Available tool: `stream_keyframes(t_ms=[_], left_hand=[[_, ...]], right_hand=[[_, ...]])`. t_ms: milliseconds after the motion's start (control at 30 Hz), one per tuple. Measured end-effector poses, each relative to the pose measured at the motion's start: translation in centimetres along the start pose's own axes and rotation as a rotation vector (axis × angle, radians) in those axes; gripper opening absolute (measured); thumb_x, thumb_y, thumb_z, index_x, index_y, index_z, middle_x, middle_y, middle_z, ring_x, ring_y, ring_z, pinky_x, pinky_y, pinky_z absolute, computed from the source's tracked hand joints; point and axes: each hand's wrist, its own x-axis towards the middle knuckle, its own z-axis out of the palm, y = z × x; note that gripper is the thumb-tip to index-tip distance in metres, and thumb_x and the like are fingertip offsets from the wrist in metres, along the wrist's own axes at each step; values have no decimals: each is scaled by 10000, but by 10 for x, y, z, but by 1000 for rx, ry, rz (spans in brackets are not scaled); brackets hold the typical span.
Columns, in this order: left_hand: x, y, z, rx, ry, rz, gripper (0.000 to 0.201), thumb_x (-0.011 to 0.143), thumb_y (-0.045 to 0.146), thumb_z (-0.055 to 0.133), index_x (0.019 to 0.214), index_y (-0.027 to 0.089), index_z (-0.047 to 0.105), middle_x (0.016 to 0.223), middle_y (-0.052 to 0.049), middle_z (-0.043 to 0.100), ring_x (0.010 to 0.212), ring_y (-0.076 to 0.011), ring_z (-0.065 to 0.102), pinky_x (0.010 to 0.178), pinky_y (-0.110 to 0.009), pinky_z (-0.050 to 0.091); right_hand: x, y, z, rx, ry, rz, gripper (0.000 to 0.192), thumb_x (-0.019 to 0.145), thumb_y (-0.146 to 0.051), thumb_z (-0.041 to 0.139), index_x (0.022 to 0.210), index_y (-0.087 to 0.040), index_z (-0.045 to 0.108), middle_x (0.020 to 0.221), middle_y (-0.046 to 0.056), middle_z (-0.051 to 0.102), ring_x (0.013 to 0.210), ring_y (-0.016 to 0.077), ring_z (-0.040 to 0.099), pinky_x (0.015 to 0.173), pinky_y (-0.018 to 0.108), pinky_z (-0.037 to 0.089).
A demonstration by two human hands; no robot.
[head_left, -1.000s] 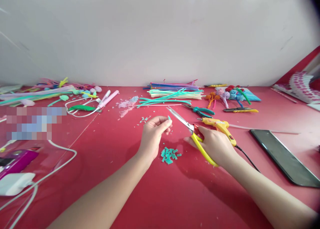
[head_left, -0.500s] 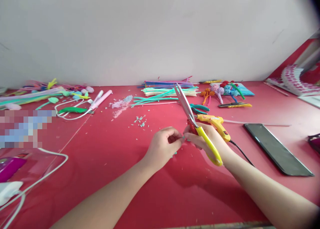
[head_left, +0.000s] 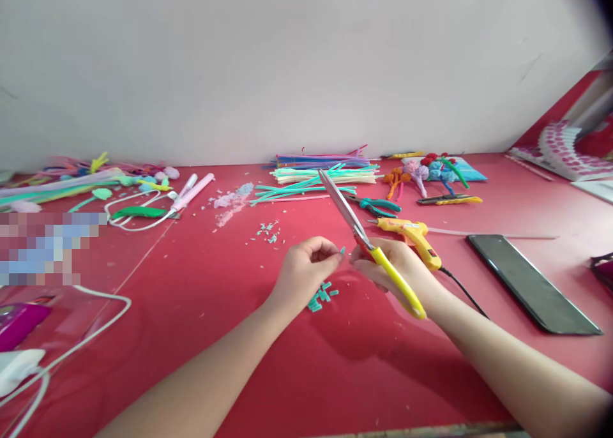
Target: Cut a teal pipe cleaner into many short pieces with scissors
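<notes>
My right hand grips yellow-handled scissors with the closed blades pointing up and to the far left. My left hand pinches a tiny teal piece at its fingertips, just left of my right hand's fingers. Under my left hand lies a small heap of short teal cut pieces on the red table. A bundle of long pipe cleaners in teal, cream and purple lies at the back.
A yellow glue gun and teal pliers lie behind my right hand. A dark phone rests at the right. Finished pipe-cleaner flowers sit at the back right. White cables, pink pens and craft scraps fill the left side.
My left hand came toward my right hand with the teal piece. The scissors swung up from lying low to pointing upward, then tilted a little leftward. The heap reappeared below my left hand.
</notes>
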Motion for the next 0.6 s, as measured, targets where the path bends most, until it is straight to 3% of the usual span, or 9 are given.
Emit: stream_keyframes(t_ms=[200, 433, 600], left_hand=[[-3, 2, 2, 57, -70, 22, 128, 682, 278, 573, 645, 159, 544, 573, 32, 489, 534, -83, 449, 508, -193, 357], [-8, 1, 7, 135, -144, 93, 111, 720, 270, 529, 672, 173, 550, 620, 4, 516, 588, -114, 487, 556, -223, 392], [0, -1, -4, 236, -79, 151, 114, 719, 281, 527, 707, 181, 581, 678, -15, 565, 647, -142, 515, 608, -244, 397]], right_hand=[[2, 3, -2, -3, 52, -8, 156, 699, -291, 457, 605, -174, 495, 437, -60, 417, 411, 66, 382, 432, 196, 308], [1, 3, -1, -63, 13, 15, 190, 707, -345, 466, 610, -181, 468, 446, -64, 394, 399, 64, 365, 418, 195, 279], [12, 17, -12, -369, 158, -21, 199, 709, -336, 442, 590, -178, 465, 501, -27, 453, 471, 89, 416, 450, 203, 284]])
